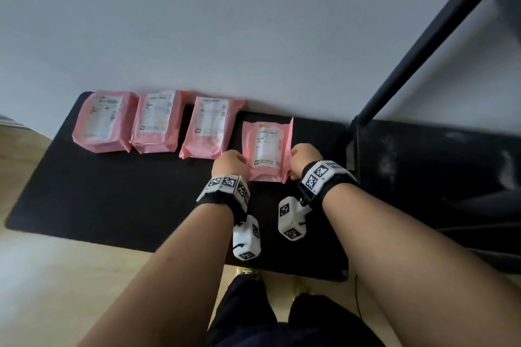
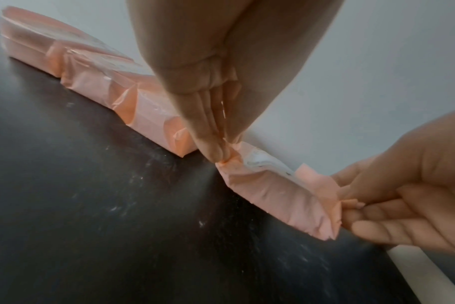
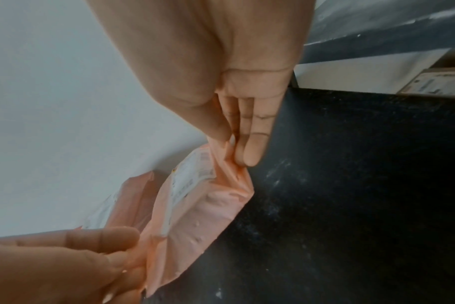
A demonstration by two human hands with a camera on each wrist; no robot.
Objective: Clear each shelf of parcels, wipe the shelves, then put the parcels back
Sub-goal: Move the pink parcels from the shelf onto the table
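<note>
My left hand (image 1: pixel 229 162) pinches the left side seam of the nearest pink parcel (image 1: pixel 266 153), fingers and thumb pressed together on the plastic. My right hand (image 1: pixel 306 156) does the same on the right seam, fingers straight down with the thumb closing against them on the flap. The parcel lies flat, label up, on a black shelf board (image 1: pixel 112 200) that rests on the floor against the white wall (image 1: pixel 225 22). To its left, three more pink parcels (image 1: pixel 158 122) sit in a row along the wall, close to each other, the closest one just beside the parcel I hold.

From the head view I see only the backs of both hands, so the grip itself is hidden there. The left wrist view shows it: my left fingertips (image 2: pixel 216 150) nip the corner of the wrapping, and across the parcel the right hand's fingers (image 2: pixel 372 218) curl under its far edge, with the near edge of the parcel seeming slightly raised off the board. The right wrist view shows the right fingers (image 3: pixel 249 144) clamping a crumpled fold, dusty streaks on the black board, and a cardboard box (image 3: pixel 434 82) with a label beyond the board's far edge. The head view alone shows the black shelf frame (image 1: pixel 417 59) leaning in at the right.
</note>
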